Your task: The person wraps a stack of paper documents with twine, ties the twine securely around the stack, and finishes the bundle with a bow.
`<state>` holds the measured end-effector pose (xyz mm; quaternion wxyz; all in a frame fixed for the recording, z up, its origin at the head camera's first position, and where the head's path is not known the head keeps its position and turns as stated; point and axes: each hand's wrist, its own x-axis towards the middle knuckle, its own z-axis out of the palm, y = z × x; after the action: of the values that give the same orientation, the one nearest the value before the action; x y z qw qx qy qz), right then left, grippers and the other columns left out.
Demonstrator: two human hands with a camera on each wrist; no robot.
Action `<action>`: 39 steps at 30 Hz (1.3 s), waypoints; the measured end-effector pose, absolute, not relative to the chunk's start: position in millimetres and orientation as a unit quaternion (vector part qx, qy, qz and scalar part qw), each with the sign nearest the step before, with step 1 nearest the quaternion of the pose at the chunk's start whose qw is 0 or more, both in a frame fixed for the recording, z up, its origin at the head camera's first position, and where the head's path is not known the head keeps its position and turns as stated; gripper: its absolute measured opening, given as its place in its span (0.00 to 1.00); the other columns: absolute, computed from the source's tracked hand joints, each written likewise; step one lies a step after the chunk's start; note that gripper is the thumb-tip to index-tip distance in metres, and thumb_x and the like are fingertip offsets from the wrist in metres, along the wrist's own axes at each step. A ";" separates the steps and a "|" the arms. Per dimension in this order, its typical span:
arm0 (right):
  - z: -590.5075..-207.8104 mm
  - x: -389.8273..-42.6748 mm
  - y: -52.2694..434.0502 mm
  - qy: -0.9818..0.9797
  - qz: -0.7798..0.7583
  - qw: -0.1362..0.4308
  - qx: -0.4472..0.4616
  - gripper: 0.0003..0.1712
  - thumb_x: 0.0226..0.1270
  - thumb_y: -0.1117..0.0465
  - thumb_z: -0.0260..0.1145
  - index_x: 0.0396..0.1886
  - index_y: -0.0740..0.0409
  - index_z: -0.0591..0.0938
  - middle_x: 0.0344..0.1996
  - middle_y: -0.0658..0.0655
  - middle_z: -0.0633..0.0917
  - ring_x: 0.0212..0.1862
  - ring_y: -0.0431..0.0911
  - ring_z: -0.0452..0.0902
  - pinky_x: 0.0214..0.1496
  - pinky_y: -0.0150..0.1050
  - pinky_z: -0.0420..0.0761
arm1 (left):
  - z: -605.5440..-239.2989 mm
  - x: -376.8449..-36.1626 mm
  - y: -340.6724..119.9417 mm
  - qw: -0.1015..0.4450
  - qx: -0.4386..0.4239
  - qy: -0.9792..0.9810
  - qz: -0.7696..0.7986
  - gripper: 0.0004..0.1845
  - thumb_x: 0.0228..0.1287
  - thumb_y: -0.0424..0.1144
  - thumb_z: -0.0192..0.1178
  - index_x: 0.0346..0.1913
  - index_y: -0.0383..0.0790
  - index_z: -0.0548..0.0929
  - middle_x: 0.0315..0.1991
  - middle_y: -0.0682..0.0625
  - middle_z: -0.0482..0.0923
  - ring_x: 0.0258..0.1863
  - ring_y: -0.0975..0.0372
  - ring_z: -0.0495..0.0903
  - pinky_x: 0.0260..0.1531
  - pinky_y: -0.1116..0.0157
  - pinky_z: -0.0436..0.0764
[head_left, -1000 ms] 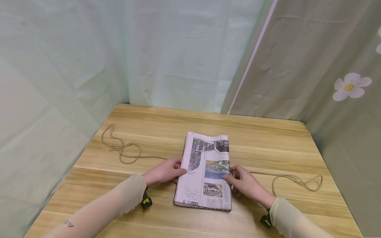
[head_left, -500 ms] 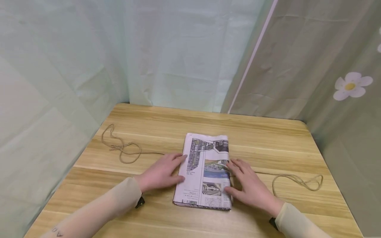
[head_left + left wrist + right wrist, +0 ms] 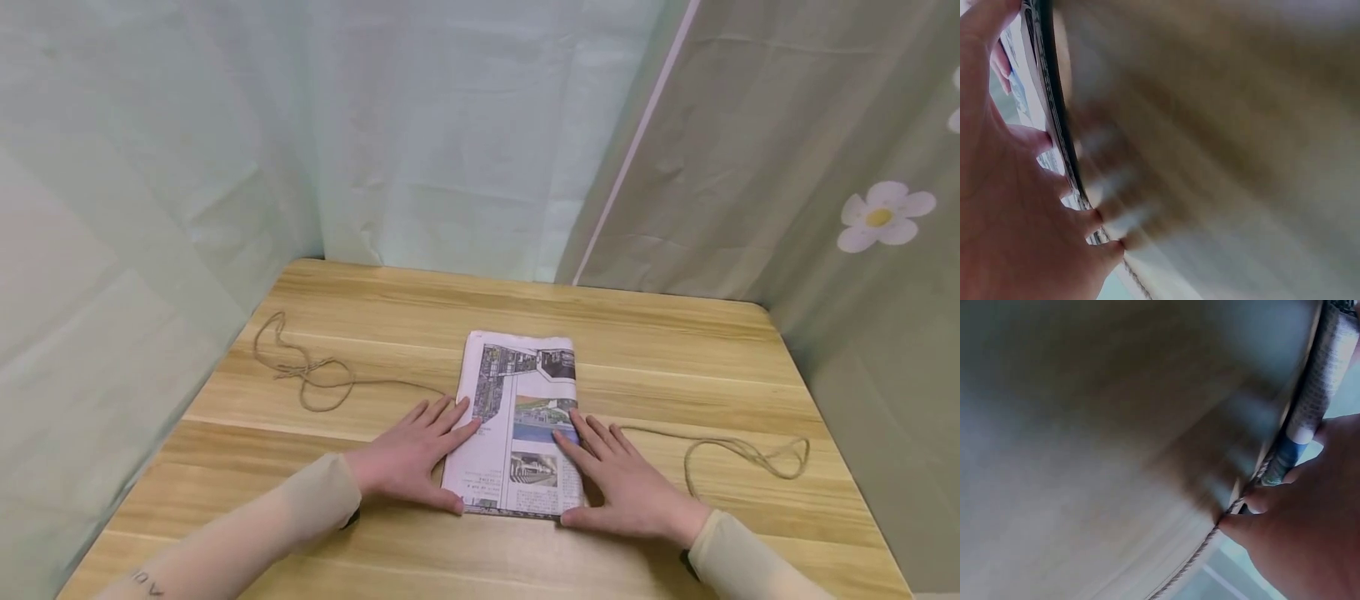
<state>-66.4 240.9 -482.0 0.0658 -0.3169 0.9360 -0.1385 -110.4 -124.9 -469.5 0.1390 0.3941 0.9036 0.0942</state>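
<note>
A folded newspaper lies flat near the middle of the wooden table, its printed pictures facing up. My left hand spreads its straight fingers over the paper's left edge, thumb at the near left corner. On the other side my right hand lies with spread fingers on the right edge, thumb at the near right corner. A thin brown twine runs from the left up to the paper and comes out again on the right. In the right wrist view the twine passes right at the little finger.
Loose loops of the twine lie on the table at both sides, a tangled one at the far left and a smaller one at the right. Pale curtains hang behind the table, with a flower-printed curtain at the right.
Both hands have gone from gripping the newspaper's side edges to lying spread along them, thumbs now at the near corners. The paper has shifted slightly away from the near edge.
</note>
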 end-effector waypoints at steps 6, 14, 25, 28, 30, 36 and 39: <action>-483.0 -83.3 244.1 0.934 -0.144 0.061 -0.321 0.61 0.61 0.22 0.61 0.83 0.49 0.54 0.82 0.62 0.45 0.80 0.64 0.44 0.76 0.66 0.47 | -464.5 -126.3 -119.6 0.147 0.393 0.903 0.087 0.63 0.53 0.80 0.60 0.82 0.46 0.53 0.82 0.39 0.41 0.79 0.40 0.43 0.75 0.40 0.49; -481.4 -111.3 247.3 0.936 -0.136 0.083 -0.315 0.61 0.61 0.22 0.60 0.84 0.48 0.52 0.83 0.60 0.42 0.80 0.63 0.43 0.77 0.65 0.46 | -463.3 -152.7 -112.8 0.161 0.385 0.906 0.070 0.62 0.53 0.79 0.61 0.83 0.47 0.52 0.83 0.40 0.40 0.80 0.42 0.40 0.76 0.43 0.47; -479.7 -138.1 245.9 0.937 -0.135 0.106 -0.305 0.61 0.60 0.20 0.59 0.84 0.46 0.52 0.83 0.58 0.42 0.81 0.60 0.40 0.78 0.63 0.43 | -460.7 -178.2 -110.3 0.177 0.374 0.907 0.081 0.62 0.52 0.76 0.64 0.83 0.47 0.52 0.83 0.40 0.39 0.80 0.43 0.39 0.77 0.45 0.44; -479.3 -139.9 244.6 0.936 -0.135 0.111 -0.306 0.62 0.60 0.20 0.59 0.84 0.45 0.52 0.83 0.58 0.42 0.81 0.59 0.39 0.78 0.63 0.43 | -459.6 -178.9 -110.9 0.185 0.368 0.908 0.077 0.63 0.52 0.77 0.65 0.83 0.48 0.51 0.83 0.41 0.38 0.81 0.44 0.38 0.77 0.47 0.43; -479.6 -140.5 244.3 0.936 -0.131 0.110 -0.308 0.62 0.60 0.20 0.59 0.84 0.45 0.51 0.83 0.58 0.42 0.81 0.59 0.39 0.78 0.63 0.43 | -459.7 -179.1 -111.3 0.186 0.366 0.908 0.079 0.63 0.52 0.76 0.65 0.83 0.48 0.52 0.83 0.41 0.38 0.81 0.44 0.39 0.77 0.48 0.43; -478.5 -140.6 244.1 0.937 -0.121 0.107 -0.310 0.61 0.60 0.19 0.58 0.84 0.44 0.51 0.83 0.57 0.41 0.81 0.60 0.40 0.78 0.64 0.44 | -459.1 -178.4 -111.8 0.182 0.365 0.909 0.085 0.62 0.52 0.75 0.66 0.83 0.47 0.54 0.83 0.41 0.40 0.81 0.45 0.39 0.78 0.48 0.43; -476.0 -139.3 244.1 0.936 -0.121 0.108 -0.311 0.61 0.60 0.19 0.58 0.84 0.44 0.51 0.83 0.57 0.41 0.81 0.61 0.40 0.78 0.64 0.44 | -459.2 -177.4 -112.0 0.178 0.365 0.910 0.081 0.61 0.52 0.75 0.66 0.83 0.47 0.54 0.83 0.41 0.39 0.81 0.46 0.39 0.78 0.49 0.43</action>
<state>-139.3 244.1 -476.0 0.1077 -0.3115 0.9364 -0.1207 -177.4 -112.0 -459.2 0.1782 0.3653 0.9101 0.0810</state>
